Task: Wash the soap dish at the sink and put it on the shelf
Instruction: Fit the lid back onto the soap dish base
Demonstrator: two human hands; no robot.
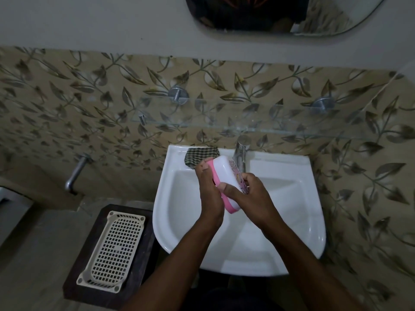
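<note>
Gripping the tilted soap dish (224, 173) over the sink (280, 254) with left hand (208, 194) at its nine o'clock edge and right hand (251, 194) at three, fingers (202, 166) curled round it.

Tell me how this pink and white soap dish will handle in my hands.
The soap dish looks like moulded plastic, so probably stiff and light. Its smooth white shell could get slippery when wet. Left hand and right hand hold it over the sink, so a slip should land there.
</note>
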